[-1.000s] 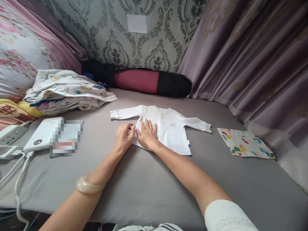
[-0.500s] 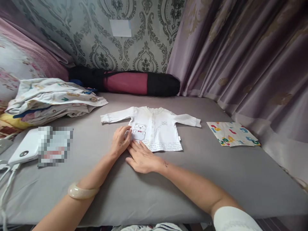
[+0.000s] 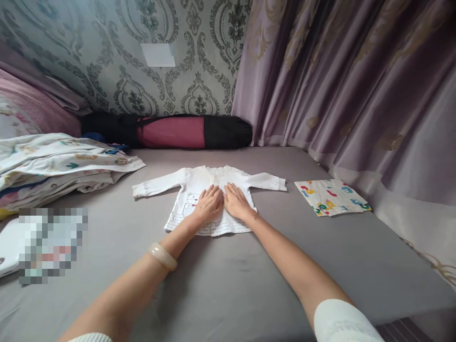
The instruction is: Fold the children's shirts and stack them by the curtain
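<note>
White shirt [image 3: 194, 180]: While both hands lie on its front, it is spread flat beneath them, its collar just beyond the fingertips and its hem by the wrists.
Left hand [image 3: 210, 203]: palm down on the middle of the shirt front, fingers stretched out and lying close together; its underside is hidden.
Right hand [image 3: 236, 202]: palm down beside the left hand, fingers extended forward; whether the inner edges of the two hands touch, one cannot tell.
Bear print [image 3: 193, 199]: on the shirt front, just left of the left hand, partly covered by it.
Shirt sleeves: one [image 3: 158, 184] reaches out to the left beyond the left hand, the other [image 3: 267, 181] to the right beyond the right hand.
Pale bangle [image 3: 163, 256]: around the left forearm, behind the left hand.
Printed cloth [image 3: 331, 195]: lying flat, well to the right of the right hand, with colourful shapes on it.
Clothes pile [image 3: 71, 164]: heaped well to the left of the left hand and farther forward.
White device [image 3: 10, 240]: far left of the left hand, nearer the person, beside a pixelated patch [image 3: 53, 251].
Black and red roll [image 3: 171, 132]: ahead of both hands, lying along the patterned wall [image 3: 192, 28].
Grey sheet [image 3: 221, 294]: under the shirt, stretching out around both hands.
</note>
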{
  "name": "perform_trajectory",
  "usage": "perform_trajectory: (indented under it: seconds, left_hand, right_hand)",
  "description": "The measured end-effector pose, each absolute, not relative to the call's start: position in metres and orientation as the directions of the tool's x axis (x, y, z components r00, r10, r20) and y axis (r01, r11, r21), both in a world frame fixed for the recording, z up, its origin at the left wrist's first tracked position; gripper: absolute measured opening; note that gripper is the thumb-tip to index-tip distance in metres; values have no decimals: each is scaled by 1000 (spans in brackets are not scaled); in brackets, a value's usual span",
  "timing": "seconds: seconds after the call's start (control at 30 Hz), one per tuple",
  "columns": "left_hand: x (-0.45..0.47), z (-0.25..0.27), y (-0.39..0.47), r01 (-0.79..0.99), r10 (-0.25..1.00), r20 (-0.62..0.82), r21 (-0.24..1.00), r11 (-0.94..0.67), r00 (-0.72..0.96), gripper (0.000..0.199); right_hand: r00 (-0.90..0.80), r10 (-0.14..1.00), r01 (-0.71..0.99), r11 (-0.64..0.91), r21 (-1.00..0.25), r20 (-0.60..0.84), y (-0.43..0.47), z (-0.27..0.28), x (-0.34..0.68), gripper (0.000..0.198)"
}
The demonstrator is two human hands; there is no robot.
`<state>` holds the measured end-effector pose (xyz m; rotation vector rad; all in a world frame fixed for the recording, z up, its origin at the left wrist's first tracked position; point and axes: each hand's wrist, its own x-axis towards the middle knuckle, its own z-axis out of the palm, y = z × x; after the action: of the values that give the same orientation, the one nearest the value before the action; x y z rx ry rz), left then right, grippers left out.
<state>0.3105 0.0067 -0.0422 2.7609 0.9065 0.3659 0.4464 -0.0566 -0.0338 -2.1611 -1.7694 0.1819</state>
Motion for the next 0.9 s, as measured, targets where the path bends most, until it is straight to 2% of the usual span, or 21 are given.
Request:
perform_trajectory:
  seconds: [0.13, 0.33, 0.43, 0.67, 0.9]
  left_hand:
    - [331, -44, 16, 573, 613, 148, 241, -783, 776, 41]
    - [334, -39, 43, 484, 506, 224, 150, -862, 833, 38]
    - [337, -37, 54, 464, 488, 237, 150, -873, 840, 35]
    - [342, -43, 58, 531, 559, 229, 175, -829, 797, 41]
    - [345, -42, 55, 590, 617, 113, 201, -782, 779, 56]
  right_hand:
    - [252, 965, 935, -225, -274, 67, -38, -40, 451, 54]
    - [298, 954, 925, -288, -249, 4, -2, -37, 470, 58]
    - [329, 944, 916, -315, -247, 16, 13, -38, 480, 58]
    - [360, 929, 909, -329, -256, 86, 46, -36, 502, 47]
    - [417, 909, 871, -397, -290, 8, 73, -22, 535, 32]
